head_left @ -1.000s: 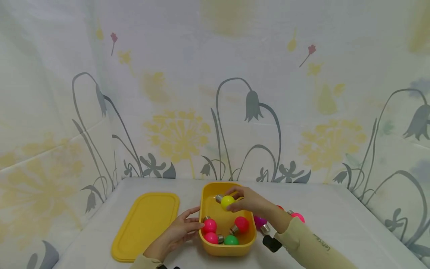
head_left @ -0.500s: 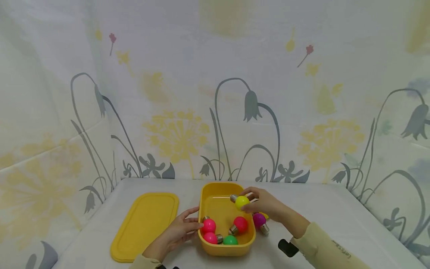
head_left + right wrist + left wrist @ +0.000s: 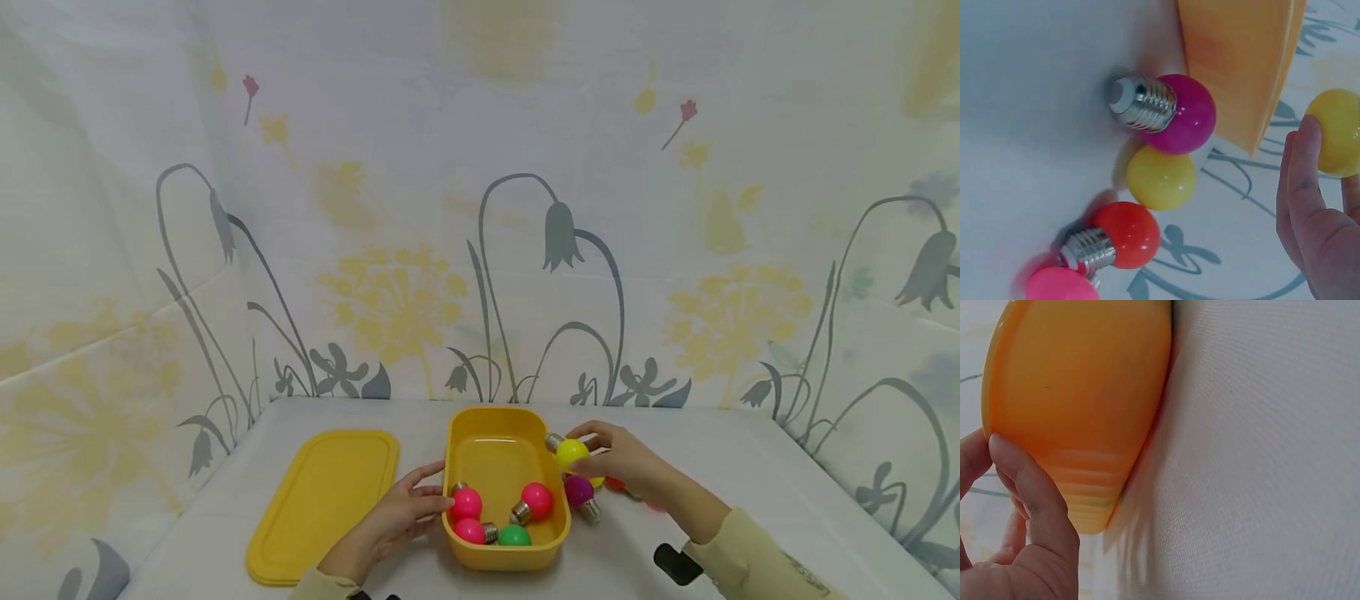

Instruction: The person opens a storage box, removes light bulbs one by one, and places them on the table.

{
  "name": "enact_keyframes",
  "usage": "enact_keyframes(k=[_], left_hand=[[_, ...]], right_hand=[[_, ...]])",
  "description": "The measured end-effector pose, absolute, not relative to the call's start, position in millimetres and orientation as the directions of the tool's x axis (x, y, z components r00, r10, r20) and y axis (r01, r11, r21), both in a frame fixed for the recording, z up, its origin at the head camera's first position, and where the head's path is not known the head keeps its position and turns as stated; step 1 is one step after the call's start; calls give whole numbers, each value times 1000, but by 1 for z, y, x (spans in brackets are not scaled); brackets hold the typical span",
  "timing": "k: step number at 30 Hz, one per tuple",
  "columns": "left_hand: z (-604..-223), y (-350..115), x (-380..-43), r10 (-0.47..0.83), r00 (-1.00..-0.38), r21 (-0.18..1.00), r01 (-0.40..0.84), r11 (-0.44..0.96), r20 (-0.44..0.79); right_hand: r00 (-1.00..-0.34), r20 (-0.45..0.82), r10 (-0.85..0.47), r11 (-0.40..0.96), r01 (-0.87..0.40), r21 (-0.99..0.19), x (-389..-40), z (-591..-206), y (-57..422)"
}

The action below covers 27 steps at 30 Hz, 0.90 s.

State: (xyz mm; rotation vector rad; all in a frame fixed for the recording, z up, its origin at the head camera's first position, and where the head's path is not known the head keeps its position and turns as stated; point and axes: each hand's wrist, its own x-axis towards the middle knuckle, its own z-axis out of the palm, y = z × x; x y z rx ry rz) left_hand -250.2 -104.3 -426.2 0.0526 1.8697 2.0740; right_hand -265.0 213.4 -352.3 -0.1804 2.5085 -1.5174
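A yellow light bulb (image 3: 572, 455) with a silver screw base is pinched by the fingers of my right hand (image 3: 626, 460), in the air just outside the box's right rim. My left hand (image 3: 401, 517) grips the left rim of the yellow plastic box (image 3: 506, 560); in the left wrist view its fingertips are on that rim. Inside the box lie two pink bulbs (image 3: 468, 504), a red-pink bulb (image 3: 537, 501) and a green bulb (image 3: 514, 536). On the table below the right hand are a purple bulb (image 3: 1185, 115), another yellow bulb (image 3: 1161, 178), a red bulb (image 3: 1127, 235) and a pink bulb (image 3: 1063, 286).
A flat yellow lid (image 3: 330, 500) lies on the white tablecloth (image 3: 750, 483), left of the box. A flower-patterned curtain (image 3: 420, 208) stands behind the table and along both sides.
My right hand has carried the yellow bulb rightward, from over the box's inside to beyond its right rim. The left hand stays in place at the box.
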Motion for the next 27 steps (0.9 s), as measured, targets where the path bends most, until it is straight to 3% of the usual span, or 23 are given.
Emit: enact_keyframes(k=[15,22,27], left_hand=[[-427,-104,-250,265,-942,970,-232,-67,-207],[-428,-105,-251,280,-939,971,-227,-77,-198],[-429,-104,-251,272,-940,969,-236,-76,-207]], right_hand=[[-980,-76,-182,459,-17,-888,-255,-372,246],[-993,-100,-60,497,57,-866,-251,-384,257],[-995,-89,-53,472,54,-880,-245,-392,263]])
